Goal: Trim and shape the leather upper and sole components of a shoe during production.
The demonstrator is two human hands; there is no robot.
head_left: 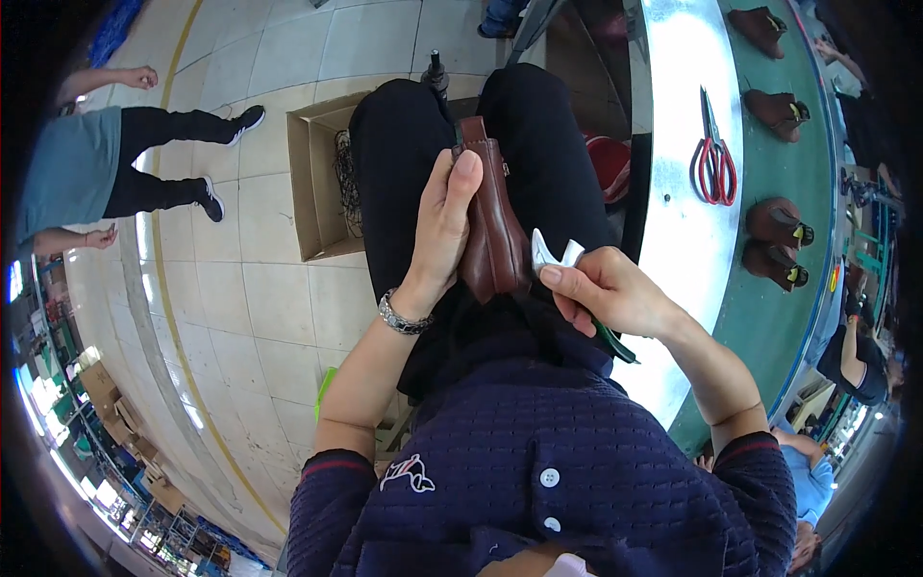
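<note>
My left hand grips a brown leather boot upper above my lap. Its thumb presses on the leather, and the other fingers are mostly hidden behind it. A pull tab stands up at the far end of the upper, and a seam runs down its side. In my closed right hand is a hand tool with a pale, curved, pointed head and a dark green handle end. The tool's head is right beside the near right edge of the upper; whether they touch is unclear.
At my right, red-handled scissors lie on a shiny metal table. Several brown boots stand on a green conveyor belt beyond it. A cardboard box sits left of my legs. Another person stands farther left.
</note>
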